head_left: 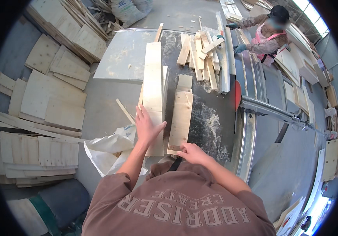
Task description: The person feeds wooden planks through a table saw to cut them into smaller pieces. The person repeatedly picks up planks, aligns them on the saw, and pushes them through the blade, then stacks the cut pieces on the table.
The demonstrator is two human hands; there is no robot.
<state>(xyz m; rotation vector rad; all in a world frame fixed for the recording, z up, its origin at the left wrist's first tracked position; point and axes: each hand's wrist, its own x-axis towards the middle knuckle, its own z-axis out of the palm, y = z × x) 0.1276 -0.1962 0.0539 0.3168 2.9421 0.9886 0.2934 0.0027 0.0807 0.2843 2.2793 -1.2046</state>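
My left hand (pixel 148 126) lies with fingers spread flat on a long pale wooden board (pixel 153 74), near its close end. That board tops a stack, and the edge of another board (pixel 164 84) shows along its right side. To the right, a shorter knotty wooden board (pixel 181 118) points away from me, with another piece of wood (pixel 184 83) at its far end. My right hand (pixel 194 152) is closed on the near right corner of the shorter board, thumb and fingertips at its edge.
A pile of wood strips (pixel 202 53) sits on the dusty dark tabletop (pixel 212 129), beside a metal rail (pixel 224 78) and a red disc-shaped part (pixel 237 94). A white sack (pixel 110 151) is at left. Plywood sheets (pixel 51 94) cover the left floor. A gloved co-worker (pixel 269 37) stands far right.
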